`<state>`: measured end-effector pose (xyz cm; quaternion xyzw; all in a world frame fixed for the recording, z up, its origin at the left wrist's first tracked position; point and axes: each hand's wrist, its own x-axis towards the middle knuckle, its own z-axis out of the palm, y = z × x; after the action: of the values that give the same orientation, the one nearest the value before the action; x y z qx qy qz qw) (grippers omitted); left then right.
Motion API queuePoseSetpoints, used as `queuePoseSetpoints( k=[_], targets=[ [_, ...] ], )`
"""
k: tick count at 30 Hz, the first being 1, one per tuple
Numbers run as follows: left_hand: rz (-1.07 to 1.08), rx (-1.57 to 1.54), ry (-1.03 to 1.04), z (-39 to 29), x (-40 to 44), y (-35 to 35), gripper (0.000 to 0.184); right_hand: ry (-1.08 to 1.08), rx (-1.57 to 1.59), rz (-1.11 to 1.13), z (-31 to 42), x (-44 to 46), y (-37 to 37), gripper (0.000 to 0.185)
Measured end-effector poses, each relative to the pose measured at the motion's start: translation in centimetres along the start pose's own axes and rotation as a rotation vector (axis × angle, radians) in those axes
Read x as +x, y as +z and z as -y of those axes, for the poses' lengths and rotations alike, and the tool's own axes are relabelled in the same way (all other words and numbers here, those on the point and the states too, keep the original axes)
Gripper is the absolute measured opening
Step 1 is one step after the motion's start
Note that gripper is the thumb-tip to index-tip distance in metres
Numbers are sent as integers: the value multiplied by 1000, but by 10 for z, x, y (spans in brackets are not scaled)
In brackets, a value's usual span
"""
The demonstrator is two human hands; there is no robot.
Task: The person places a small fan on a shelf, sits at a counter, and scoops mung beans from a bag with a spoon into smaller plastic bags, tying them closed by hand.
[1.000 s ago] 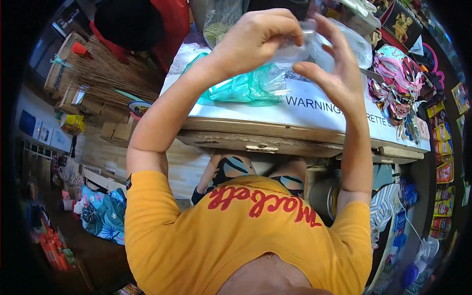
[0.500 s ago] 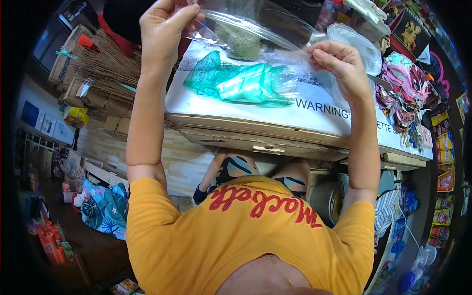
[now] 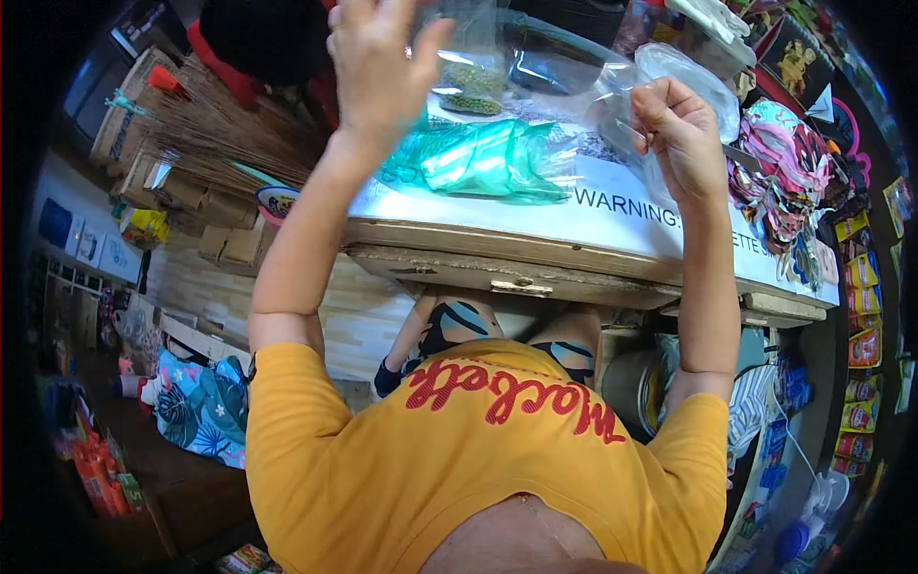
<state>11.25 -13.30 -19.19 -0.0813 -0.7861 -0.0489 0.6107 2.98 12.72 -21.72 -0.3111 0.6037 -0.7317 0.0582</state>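
A clear plastic bag stretches above the table, its right end pinched in my right hand. My left hand is raised at the bag's other side, fingers spread and slightly blurred, with nothing gripped in it. Beneath and between the hands, a crumpled green plastic bag lies on the white table cover. Behind it stands a clear bag of green grains, partly seen through the plastic.
Pink and silver wrappers are heaped at the table's right. Another clear bag lies behind my right hand. A broom of thin sticks is at the left, near a person in red and black. Sachets hang at the far right.
My hands first moved apart, stretching the clear bag between them. Since then my left hand has let go and opened, while my right hand keeps its pinch.
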Motion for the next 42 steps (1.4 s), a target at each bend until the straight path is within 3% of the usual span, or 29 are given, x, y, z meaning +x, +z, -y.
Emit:
queuePoseSetpoints(
  k=[1, 2, 4, 9, 10, 12, 13, 16, 17, 19, 22, 23, 27, 30, 34, 35, 38, 40, 42],
  targets=[
    [-161, -66, 182, -18, 4, -3, 12, -25, -17, -22, -1, 1, 2, 17],
    [-104, -344, 194, -30, 1, 9, 27, -19, -1, -10, 0, 0, 7, 18],
    [183, -733, 50, -72, -1, 11, 35, -1, 32, 15, 2, -1, 17, 19],
    [497, -1230, -315, -92, 10, 43, 28, 7, 151, -2, 6, -1, 18, 28],
    [442, -1413, -313, -91, 8, 58, 17, 15, 67, -28, 8, -3, 10, 27],
    [505, -1160, -205, -83, 18, 57, 7, 37, -100, -74, 14, -8, 0, 28],
    [473, -875, -156, -82, 18, 49, 6, -36, -187, -47, 13, -8, -9, 32],
    [507, -550, 127, -81, 13, 52, 14, -30, -291, -68, 15, -11, -14, 38],
    [545, -479, 135, -85, 13, 47, 17, -45, -332, -65, 14, -11, -16, 36],
    [562, -458, 123, -87, 17, 47, 19, -76, -415, -58, 14, -8, -18, 33],
    [617, -536, 113, -82, 37, 40, 24, -360, -575, -164, 18, -3, -17, 22],
    [643, -582, 108, -79, 42, 38, 26, -306, -944, -250, 30, -7, -16, 22],
    [583, -573, 157, -64, 51, 46, 27, -399, -949, -7, 3, 24, -40, 30],
    [584, -612, 132, -63, 51, 58, 28, -174, -983, 148, 0, 41, -27, 26],
    [633, -606, 119, -58, 52, 68, 31, -290, -1149, 163, 0, 47, -28, 21],
    [616, -617, 140, -56, 52, 69, 32, -427, -1089, 64, 3, 42, -35, 22],
    [620, -614, 170, -53, 56, 64, 34, -787, -1371, -279, 42, 6, -54, 22],
    [622, -619, 176, -53, 57, 65, 35, -714, -1427, -430, 60, -20, -66, 28],
    [654, -641, 178, -58, 62, 68, 35, -439, -1279, -412, 57, -38, -86, 36]
  ],
)
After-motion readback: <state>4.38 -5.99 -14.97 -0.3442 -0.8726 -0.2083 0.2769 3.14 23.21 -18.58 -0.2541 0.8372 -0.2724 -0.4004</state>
